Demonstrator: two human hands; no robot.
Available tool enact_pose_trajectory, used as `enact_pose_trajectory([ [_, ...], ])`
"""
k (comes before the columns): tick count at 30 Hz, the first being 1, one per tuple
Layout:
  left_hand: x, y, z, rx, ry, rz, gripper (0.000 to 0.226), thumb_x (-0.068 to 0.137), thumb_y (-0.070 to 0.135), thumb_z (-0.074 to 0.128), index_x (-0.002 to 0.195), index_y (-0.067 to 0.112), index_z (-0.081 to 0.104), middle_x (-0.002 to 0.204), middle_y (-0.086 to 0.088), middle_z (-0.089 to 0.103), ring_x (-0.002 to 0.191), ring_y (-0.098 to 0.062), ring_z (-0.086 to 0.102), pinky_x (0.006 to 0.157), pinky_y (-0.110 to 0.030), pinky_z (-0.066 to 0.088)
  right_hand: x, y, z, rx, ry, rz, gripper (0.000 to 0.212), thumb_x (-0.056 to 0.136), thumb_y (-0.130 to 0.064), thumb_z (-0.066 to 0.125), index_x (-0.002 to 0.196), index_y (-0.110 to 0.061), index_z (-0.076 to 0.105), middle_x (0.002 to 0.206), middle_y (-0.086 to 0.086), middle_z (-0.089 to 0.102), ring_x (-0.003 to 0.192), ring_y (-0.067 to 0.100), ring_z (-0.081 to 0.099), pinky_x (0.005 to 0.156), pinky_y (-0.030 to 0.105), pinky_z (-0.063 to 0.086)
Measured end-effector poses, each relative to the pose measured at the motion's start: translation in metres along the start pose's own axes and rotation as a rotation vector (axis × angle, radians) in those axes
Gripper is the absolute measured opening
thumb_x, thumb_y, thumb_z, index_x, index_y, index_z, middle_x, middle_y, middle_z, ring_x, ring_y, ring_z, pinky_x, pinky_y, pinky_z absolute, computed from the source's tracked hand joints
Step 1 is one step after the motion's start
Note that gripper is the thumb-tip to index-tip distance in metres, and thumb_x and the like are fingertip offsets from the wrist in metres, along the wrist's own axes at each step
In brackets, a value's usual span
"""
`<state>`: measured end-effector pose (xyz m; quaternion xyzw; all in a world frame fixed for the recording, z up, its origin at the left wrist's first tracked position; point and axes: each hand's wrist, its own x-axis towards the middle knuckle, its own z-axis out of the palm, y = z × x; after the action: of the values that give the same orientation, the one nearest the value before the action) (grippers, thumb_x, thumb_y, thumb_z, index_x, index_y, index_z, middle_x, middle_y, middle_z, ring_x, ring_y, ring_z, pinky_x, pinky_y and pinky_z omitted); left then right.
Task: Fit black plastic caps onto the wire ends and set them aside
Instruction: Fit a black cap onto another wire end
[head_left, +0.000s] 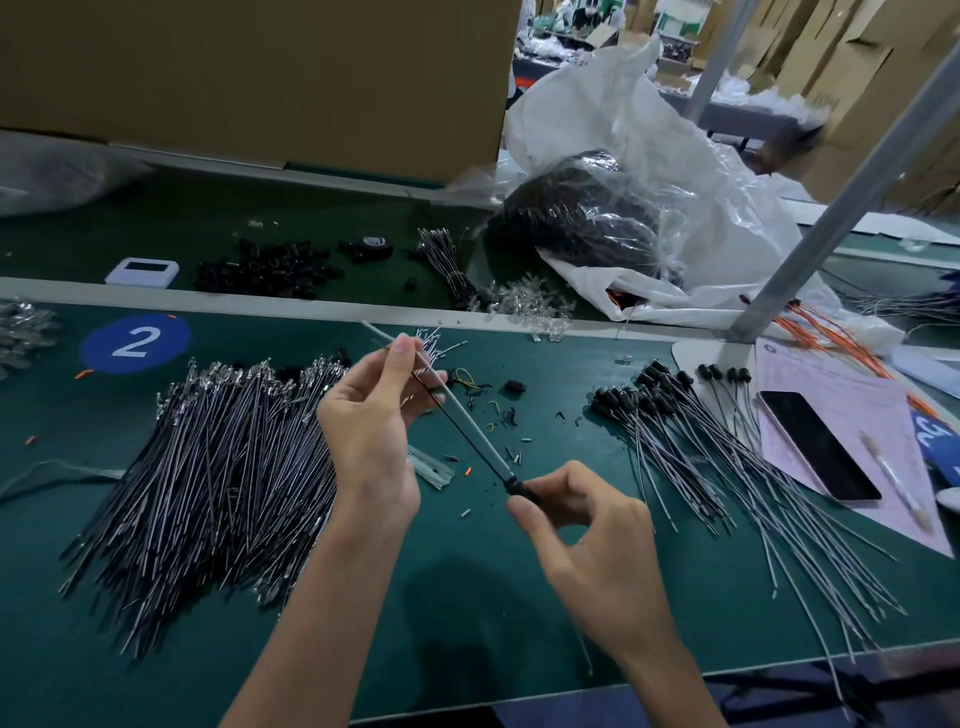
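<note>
In the middle of the frame the person holds one wire (485, 441) slanting over the green counter (467, 597), running from upper left down to lower right. The left hand (374, 431) pinches the wire near its upper end between thumb and forefinger, its other fingers loosely bent beside it. The right hand (597, 540) pinches a black cap (519, 488) at the wire's lower end between thumb and forefinger tips, with the remaining fingers curled loosely underneath. Left of the hands a large fanned heap of uncapped wires (223, 467) lies on the counter, metal tips pointing to the top of the frame. On the right lies a smaller spread of capped wires (701, 441), black caps bunched at their upper ends. Just beside them, at the right edge, a dark phone (818, 444) lies on a pink sheet of paper (841, 395). Higher up, beyond a pale rail, a heap of loose black caps (270, 270) sits near a roll of black tape (371, 244) and a small white device (143, 271). A blue round sticker marked 2 (135, 343) shows at the left, and a crumpled white plastic bag (649, 130) fills the upper right, next to a big cardboard box (260, 78).
</note>
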<state>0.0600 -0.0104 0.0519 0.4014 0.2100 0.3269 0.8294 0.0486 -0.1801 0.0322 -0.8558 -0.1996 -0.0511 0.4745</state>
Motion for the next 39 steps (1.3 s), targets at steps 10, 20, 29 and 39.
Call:
enact_pose_trajectory([
  [10, -0.003, 0.043, 0.038, -0.012, -0.045, 0.146, 0.013, 0.092, 0.013, 0.063, 0.081, 0.012, 0.070, 0.065, 0.002, 0.069, 0.057, -0.011, 0.066, 0.049, -0.020, 0.051, -0.008, -0.050, -0.037, 0.169, 0.029, 0.013, 0.011, 0.084, -0.017, 0.072, 0.080, -0.019, 0.062, 0.059, -0.004, 0.070, 0.051, 0.010, 0.067, 0.051, 0.024, 0.054],
  [20, 0.015, 0.055, 0.036, -0.048, -0.010, 0.409, 0.010, 0.092, 0.014, 0.065, 0.085, 0.010, 0.071, 0.068, 0.003, 0.071, 0.062, -0.011, 0.068, 0.052, -0.018, 0.050, 0.028, -0.074, -0.060, -0.250, 0.139, -0.284, 0.010, 0.088, -0.028, 0.069, 0.089, -0.021, 0.062, 0.071, -0.013, 0.069, 0.063, 0.008, 0.066, 0.064, 0.034, 0.054],
  [29, 0.063, 0.006, -0.019, 0.125, 0.355, 0.142, 0.005, 0.090, 0.017, 0.067, 0.089, 0.012, 0.069, 0.075, 0.003, 0.071, 0.064, -0.006, 0.067, 0.061, -0.017, 0.053, 0.059, 0.004, -0.018, -0.477, -0.091, -0.151, 0.010, 0.092, -0.028, 0.063, 0.095, -0.019, 0.058, 0.087, -0.001, 0.069, 0.081, 0.026, 0.061, 0.073, 0.035, 0.045],
  [39, 0.071, 0.023, -0.055, 0.198, 0.340, 0.097, 0.012, 0.092, 0.017, 0.067, 0.080, 0.018, 0.067, 0.077, 0.004, 0.068, 0.064, -0.004, 0.064, 0.066, -0.021, 0.054, 0.054, 0.005, -0.029, 0.109, -0.018, -0.110, 0.013, 0.082, -0.011, 0.077, 0.083, -0.019, 0.066, 0.075, -0.007, 0.072, 0.069, 0.010, 0.070, 0.071, 0.029, 0.057],
])
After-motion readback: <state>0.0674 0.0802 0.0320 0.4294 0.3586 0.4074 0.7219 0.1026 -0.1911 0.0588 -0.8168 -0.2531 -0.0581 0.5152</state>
